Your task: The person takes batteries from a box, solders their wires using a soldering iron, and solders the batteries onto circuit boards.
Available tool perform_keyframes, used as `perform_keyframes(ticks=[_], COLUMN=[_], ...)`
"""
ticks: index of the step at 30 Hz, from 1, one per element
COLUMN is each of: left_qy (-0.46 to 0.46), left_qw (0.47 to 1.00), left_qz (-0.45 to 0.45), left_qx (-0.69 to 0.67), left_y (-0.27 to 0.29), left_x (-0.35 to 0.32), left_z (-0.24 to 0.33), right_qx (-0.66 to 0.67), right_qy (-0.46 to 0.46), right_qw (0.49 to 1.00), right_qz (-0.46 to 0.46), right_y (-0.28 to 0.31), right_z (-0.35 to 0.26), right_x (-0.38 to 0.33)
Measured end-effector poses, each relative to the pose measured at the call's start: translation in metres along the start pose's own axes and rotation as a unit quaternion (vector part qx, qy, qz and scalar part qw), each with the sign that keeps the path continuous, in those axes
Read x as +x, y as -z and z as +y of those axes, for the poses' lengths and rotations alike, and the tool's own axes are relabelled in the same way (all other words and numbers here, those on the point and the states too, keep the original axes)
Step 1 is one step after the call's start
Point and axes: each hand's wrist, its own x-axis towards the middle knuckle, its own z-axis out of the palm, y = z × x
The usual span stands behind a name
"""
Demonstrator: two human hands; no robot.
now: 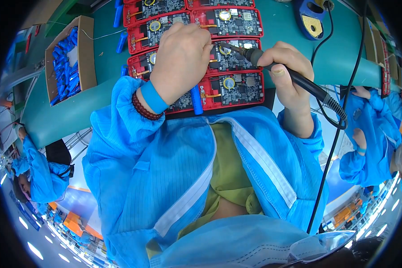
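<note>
Rows of red plastic cases (pixel 261 31) lie in front of me, each holding a dark circuit board (pixel 245 91) with a round coin cell (pixel 229 83). My left hand (pixel 182 58) is over the middle of them, back up, fingers curled and closed; whatever they pinch is hidden beneath. A blue wristband and a beaded bracelet circle that wrist. In my right hand (pixel 292 71) is a black soldering iron (pixel 304 81), gripped like a pen. Its tip points left over a board near a coin cell, close to my left fingers. A blue cylindrical battery (pixel 196 100) sits below my left hand.
At left stands a cardboard box (pixel 87 53) of blue cylindrical batteries (pixel 66 67). More blue cylinders (pixel 122 42) edge the cases. A blue iron stand (pixel 304 11) with a yellow sponge (pixel 311 27) is at far right. A black cable (pixel 339 120) runs down the right. Co-workers sit on both sides.
</note>
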Motion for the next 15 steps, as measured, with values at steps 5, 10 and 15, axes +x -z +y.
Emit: perform_keyframes(ticks=[5, 10, 15], left_qy=[-0.005, -0.007, -0.012], left_qw=[1.0, 1.0, 0.999], left_qz=[0.006, 0.003, -0.001], left_qx=[0.015, 0.02, 0.037], left_y=[-0.0003, -0.0003, 0.0003], left_x=[0.0013, 0.002, 0.0033], left_z=[0.001, 0.0015, 0.0043], right_qx=[0.003, 0.005, 0.015], right_qy=[-0.005, 0.004, 0.006], right_qw=[1.0, 1.0, 1.0], right_qz=[-0.005, -0.004, -0.008], right_y=[-0.0002, -0.0025, -0.0035], right_z=[0.0011, 0.0029, 0.0023], right_x=[0.0005, 0.0019, 0.0018])
